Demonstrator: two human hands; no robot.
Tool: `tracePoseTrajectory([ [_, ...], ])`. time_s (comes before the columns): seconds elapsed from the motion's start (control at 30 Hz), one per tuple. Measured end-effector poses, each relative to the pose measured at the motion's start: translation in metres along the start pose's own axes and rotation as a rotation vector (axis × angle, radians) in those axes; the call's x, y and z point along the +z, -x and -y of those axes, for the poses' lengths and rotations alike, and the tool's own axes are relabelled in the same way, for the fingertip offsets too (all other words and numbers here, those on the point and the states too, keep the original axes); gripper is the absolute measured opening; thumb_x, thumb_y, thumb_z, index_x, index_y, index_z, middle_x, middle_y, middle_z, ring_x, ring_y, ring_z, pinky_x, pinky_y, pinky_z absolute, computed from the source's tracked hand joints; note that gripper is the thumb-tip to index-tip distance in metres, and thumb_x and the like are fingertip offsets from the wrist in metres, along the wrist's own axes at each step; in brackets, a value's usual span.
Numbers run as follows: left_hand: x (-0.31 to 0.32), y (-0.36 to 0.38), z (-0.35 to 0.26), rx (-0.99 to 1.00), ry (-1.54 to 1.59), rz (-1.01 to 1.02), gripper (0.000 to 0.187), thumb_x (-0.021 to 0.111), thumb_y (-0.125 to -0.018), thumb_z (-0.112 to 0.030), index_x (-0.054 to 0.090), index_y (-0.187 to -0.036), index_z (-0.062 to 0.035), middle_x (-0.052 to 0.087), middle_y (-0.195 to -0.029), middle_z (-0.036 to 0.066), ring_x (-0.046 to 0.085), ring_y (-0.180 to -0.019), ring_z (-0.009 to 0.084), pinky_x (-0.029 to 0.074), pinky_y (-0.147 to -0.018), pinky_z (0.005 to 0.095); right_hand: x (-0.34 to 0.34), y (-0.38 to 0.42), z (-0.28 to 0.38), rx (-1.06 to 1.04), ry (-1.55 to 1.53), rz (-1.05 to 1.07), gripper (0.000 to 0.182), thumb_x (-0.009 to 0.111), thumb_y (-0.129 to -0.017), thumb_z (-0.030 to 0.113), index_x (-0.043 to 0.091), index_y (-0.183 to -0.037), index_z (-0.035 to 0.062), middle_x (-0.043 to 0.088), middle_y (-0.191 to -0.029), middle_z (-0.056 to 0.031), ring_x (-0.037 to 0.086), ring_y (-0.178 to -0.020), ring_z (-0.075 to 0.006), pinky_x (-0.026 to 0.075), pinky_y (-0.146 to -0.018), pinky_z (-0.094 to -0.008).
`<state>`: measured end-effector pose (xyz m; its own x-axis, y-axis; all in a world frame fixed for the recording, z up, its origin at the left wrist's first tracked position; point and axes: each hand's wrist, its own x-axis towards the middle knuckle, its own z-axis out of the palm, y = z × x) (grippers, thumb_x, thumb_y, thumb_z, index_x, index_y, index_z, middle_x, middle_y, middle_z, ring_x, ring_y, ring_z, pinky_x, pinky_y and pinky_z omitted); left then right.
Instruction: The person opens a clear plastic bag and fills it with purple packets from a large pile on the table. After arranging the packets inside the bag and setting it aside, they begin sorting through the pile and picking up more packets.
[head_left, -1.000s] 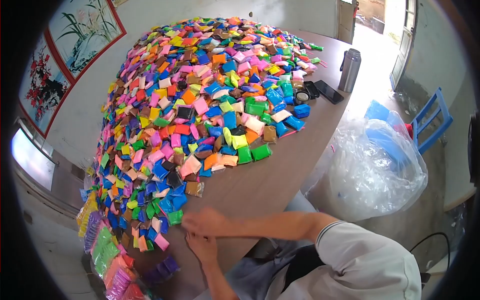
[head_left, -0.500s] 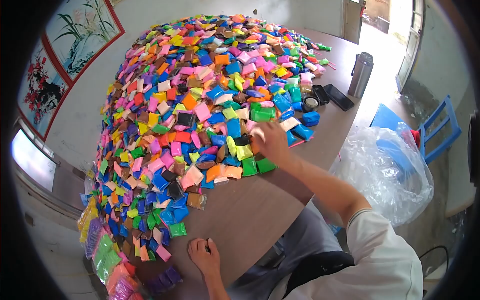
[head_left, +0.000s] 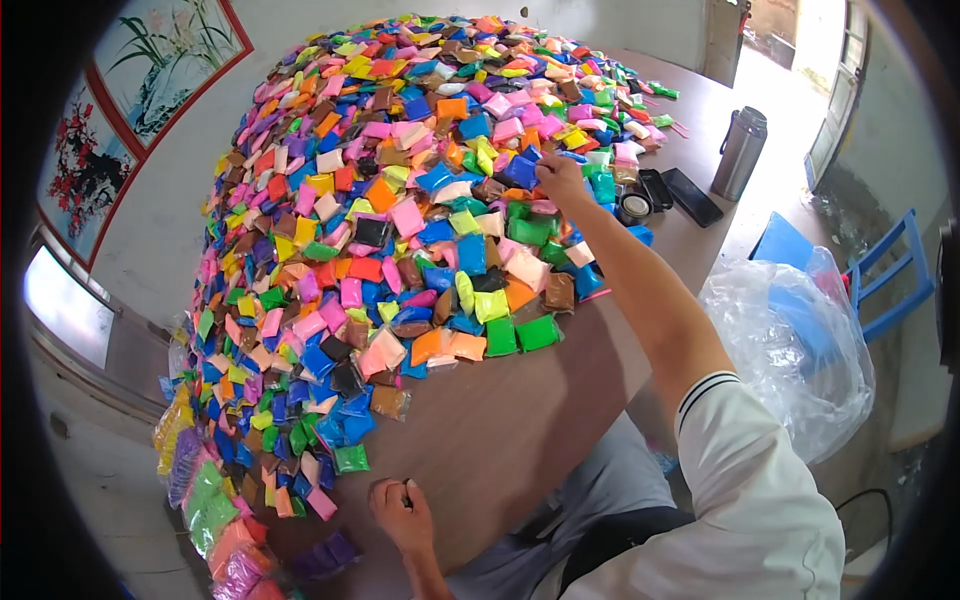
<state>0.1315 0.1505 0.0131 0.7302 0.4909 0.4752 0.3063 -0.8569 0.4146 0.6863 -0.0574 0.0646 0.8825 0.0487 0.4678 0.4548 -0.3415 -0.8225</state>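
Observation:
A large heap of small, soft, colourful plastic packets (head_left: 410, 215) covers much of the table. At the right side of the heap, my right hand (head_left: 563, 182) is closed, its fingertips pinching a dark blue packet (head_left: 521, 172). Below my right forearm lie a peach packet (head_left: 527, 268), a brown packet (head_left: 559, 292) and a green packet (head_left: 540, 333) along the heap's near edge. My left hand (head_left: 403, 514) rests on the table near its front edge, fingers curled. Something dark shows between its thumb and fingers, too small to name.
A steel thermos (head_left: 739, 154), a black phone (head_left: 691, 197) and a small round container (head_left: 634, 207) stand right of the heap. Bagged packets (head_left: 208, 508) line the left edge. A clear plastic bag (head_left: 790, 350) and a blue chair (head_left: 890, 275) are at the right.
My right hand has moved from the heap's near edge farther away, up to the dark blue packet. Brown and peach packets now show where it was. My left hand has stayed nearly still.

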Motion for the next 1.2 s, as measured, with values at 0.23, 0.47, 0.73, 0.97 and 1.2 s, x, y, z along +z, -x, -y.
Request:
tracePoseTrajectory([
  [0.23, 0.002, 0.001, 0.002, 0.002, -0.049, 0.020, 0.015, 0.066, -0.081, -0.008, 0.054, -0.075, -0.0018, 0.057, -0.089, 0.013, 0.055, -0.087, 0.0342, 0.044, -0.078, 0.0459, -0.039, 0.026, 0.019, 0.322, -0.520, 0.067, 0.017, 0.062, -0.092, 0.012, 0.066, -0.102, -0.0008, 0.067, -0.082, -0.0048, 0.065, -0.068, -0.0113, 0.054, -0.060, -0.0227],
  [0.47, 0.000, -0.001, -0.001, 0.055, -0.081, 0.009, 0.017, 0.066, -0.080, -0.006, 0.051, -0.073, -0.0021, 0.056, -0.088, 0.013, 0.056, -0.084, 0.0331, 0.045, -0.076, 0.0442, -0.049, 0.042, 0.020, 0.340, -0.553, 0.051, 0.009, 0.061, -0.087, 0.001, 0.065, -0.094, -0.0031, 0.066, -0.078, -0.0081, 0.065, -0.062, -0.0142, 0.055, -0.055, -0.0251],
  [0.73, 0.002, 0.002, 0.006, 0.044, -0.023, -0.013, 0.019, 0.068, -0.079, -0.012, 0.053, -0.071, -0.0042, 0.057, -0.091, 0.012, 0.055, -0.088, 0.0332, 0.043, -0.080, 0.0477, -0.023, 0.053, 0.026, 0.199, -0.190, -0.040, 0.016, 0.064, -0.086, 0.007, 0.068, -0.100, -0.0008, 0.066, -0.086, -0.0090, 0.066, -0.071, -0.0145, 0.057, -0.061, -0.0273],
  [0.97, -0.001, 0.002, 0.006, 0.054, -0.007, -0.022, 0.018, 0.070, -0.078, -0.014, 0.056, -0.070, -0.0052, 0.056, -0.092, 0.010, 0.055, -0.090, 0.0316, 0.043, -0.081, 0.0465, -0.026, 0.087, 0.041, -0.222, 0.350, -0.204, 0.020, 0.066, -0.080, 0.018, 0.071, -0.093, 0.0032, 0.069, -0.094, -0.0153, 0.064, -0.092, -0.0334, 0.049, -0.085, -0.0431],
  [1.2, -0.007, 0.001, 0.004, 0.061, 0.011, -0.002, 0.018, 0.070, -0.079, -0.016, 0.057, -0.070, -0.0067, 0.057, -0.091, 0.008, 0.056, -0.088, 0.0290, 0.042, -0.078, 0.0452, -0.034, 0.093, 0.050, -0.025, 0.667, 0.036, 0.014, 0.063, -0.080, 0.008, 0.068, -0.091, 0.0026, 0.066, -0.102, -0.0149, 0.061, -0.100, -0.0357, 0.047, -0.089, -0.0440],
])
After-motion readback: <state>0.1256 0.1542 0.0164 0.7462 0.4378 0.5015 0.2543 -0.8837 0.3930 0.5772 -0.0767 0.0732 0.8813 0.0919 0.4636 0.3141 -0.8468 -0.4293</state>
